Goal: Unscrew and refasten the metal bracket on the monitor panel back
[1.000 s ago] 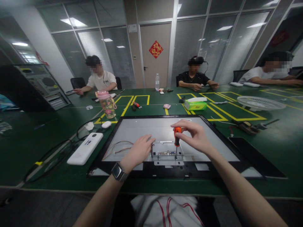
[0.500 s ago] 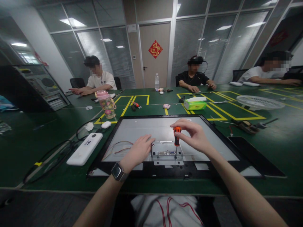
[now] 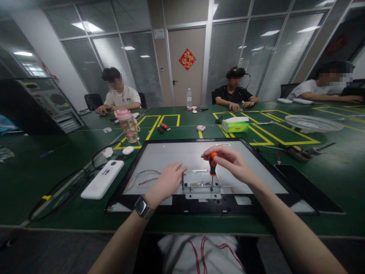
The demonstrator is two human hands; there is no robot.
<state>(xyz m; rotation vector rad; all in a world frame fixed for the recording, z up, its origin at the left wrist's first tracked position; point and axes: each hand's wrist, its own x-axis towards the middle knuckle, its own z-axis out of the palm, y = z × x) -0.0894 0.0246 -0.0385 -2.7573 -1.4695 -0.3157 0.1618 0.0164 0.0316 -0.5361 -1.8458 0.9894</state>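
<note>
An opened flat display panel (image 3: 162,156) with a black frame lies in front of me, its pale metal back facing up. On it, near my side, sits a small metal housing (image 3: 201,176) with a row of connector ports. My left hand (image 3: 165,182) rests with fingers stretched out, fingertips touching the housing's left edge. Between the thumb and fingers of my right hand (image 3: 234,161) is the orange and black handle of a screwdriver (image 3: 212,169). The shaft points down, its tip by the right end of the port row; the screw itself is too small to make out.
Left of the panel lie a white power bank (image 3: 102,179) and black cables (image 3: 57,190). A pink-lidded bottle (image 3: 129,127) stands beyond. A dark flat panel (image 3: 309,186) lies at right. Further back are a green tissue pack (image 3: 235,126), a white fan grille (image 3: 312,123) and several co-workers.
My right hand has shifted slightly left and its fingers have moved around the screwdriver handle, which leans a little differently. My left hand stays put. Two co-workers' hands have moved.
</note>
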